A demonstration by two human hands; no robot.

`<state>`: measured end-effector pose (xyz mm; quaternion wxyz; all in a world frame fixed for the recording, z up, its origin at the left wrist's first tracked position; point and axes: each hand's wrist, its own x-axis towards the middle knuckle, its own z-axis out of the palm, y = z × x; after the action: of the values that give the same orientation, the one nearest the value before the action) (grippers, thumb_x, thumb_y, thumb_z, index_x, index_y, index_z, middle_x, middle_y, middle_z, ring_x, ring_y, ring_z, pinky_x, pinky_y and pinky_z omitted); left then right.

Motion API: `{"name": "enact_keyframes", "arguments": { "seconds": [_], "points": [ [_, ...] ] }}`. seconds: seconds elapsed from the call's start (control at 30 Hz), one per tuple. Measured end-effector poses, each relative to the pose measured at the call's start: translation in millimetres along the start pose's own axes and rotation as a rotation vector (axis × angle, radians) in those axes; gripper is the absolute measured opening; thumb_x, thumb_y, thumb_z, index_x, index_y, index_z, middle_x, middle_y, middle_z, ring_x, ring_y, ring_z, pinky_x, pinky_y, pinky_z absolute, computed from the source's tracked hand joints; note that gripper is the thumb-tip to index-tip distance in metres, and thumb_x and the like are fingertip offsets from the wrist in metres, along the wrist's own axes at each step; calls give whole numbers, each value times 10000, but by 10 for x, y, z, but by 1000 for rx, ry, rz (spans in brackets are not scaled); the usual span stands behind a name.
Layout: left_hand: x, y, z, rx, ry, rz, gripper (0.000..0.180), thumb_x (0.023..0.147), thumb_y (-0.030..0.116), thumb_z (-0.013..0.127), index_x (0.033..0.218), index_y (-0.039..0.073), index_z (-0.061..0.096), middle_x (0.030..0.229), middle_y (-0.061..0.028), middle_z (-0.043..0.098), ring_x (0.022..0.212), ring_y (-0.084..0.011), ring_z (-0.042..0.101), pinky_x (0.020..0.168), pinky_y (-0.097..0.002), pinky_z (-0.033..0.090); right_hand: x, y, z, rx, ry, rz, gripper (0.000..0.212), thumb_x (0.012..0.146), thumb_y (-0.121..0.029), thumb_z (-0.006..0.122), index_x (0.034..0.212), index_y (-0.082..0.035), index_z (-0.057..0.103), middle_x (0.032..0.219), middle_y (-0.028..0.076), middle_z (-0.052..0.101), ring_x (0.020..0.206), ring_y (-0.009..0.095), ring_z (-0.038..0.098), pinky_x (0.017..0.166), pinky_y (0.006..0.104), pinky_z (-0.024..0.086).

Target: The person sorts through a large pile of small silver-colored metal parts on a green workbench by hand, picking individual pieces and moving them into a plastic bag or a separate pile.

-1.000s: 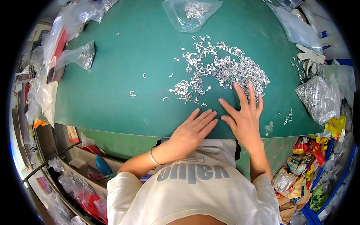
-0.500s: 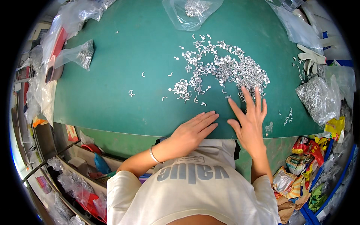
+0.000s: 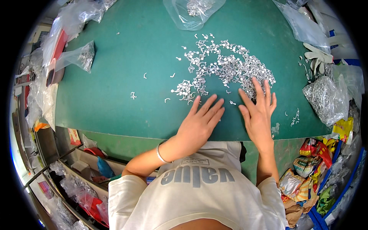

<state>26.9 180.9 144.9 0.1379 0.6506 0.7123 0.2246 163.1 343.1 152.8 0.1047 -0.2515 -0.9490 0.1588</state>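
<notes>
Many small silvery metal parts, each with a round flat head and a curved tail, lie in a loose heap on the green table. My right hand has its fingers spread, the tips at the near right edge of the heap, where they cover some parts. Just short of the heap's lower left cluster is my left hand, fingers stretched out and apart, with a bracelet on its wrist. I see nothing held in either hand. A single part lies between the two hands.
A clear bag of parts lies at the far edge, another bag at the left. On the right are a full bag of metal parts and a white glove. Loose parts lie near the right hand.
My left hand has moved forward towards the heap, and its fingers have spread. The right hand has shifted slightly forward and right along the heap's near edge.
</notes>
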Motion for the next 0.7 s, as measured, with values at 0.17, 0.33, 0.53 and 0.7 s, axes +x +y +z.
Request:
{"name": "enact_keyframes", "arguments": {
  "seconds": [0.17,0.33,0.53,0.7],
  "points": [
    [-127,16,-112,-80,-28,23,522,750,-70,558,1270,-21,544,1436,-156,464,1381,-355,379,1121,-594,237,-15,17,-86,55,-24,32,391,868,-148,618,1258,-162,646,1524,118,336,1441,375,207,1140,562,94],
    [-103,-17,-90,-129,54,-8,489,769,-92,562,1252,-14,562,1400,-157,503,1356,-349,421,1122,-561,268,-97,-39,-96,26,-136,-92,464,765,-256,746,1216,-183,664,1524,122,329,1434,404,209,1093,637,159],
    [-142,-50,-75,-173,107,-44,467,767,-89,584,1229,-21,575,1369,-169,533,1330,-347,456,1109,-536,312,-184,-192,-73,179,-273,-216,471,770,-257,747,1223,-167,652,1525,112,327,1433,408,211,1093,633,178],
    [-126,-14,-2,-175,111,40,445,758,-76,600,1200,-32,593,1345,-178,555,1287,-350,504,1076,-522,374,146,-114,26,15,-14,-131,437,821,-222,705,1236,-109,625,1508,118,345,1431,411,214,1094,638,162]
  ]
}}
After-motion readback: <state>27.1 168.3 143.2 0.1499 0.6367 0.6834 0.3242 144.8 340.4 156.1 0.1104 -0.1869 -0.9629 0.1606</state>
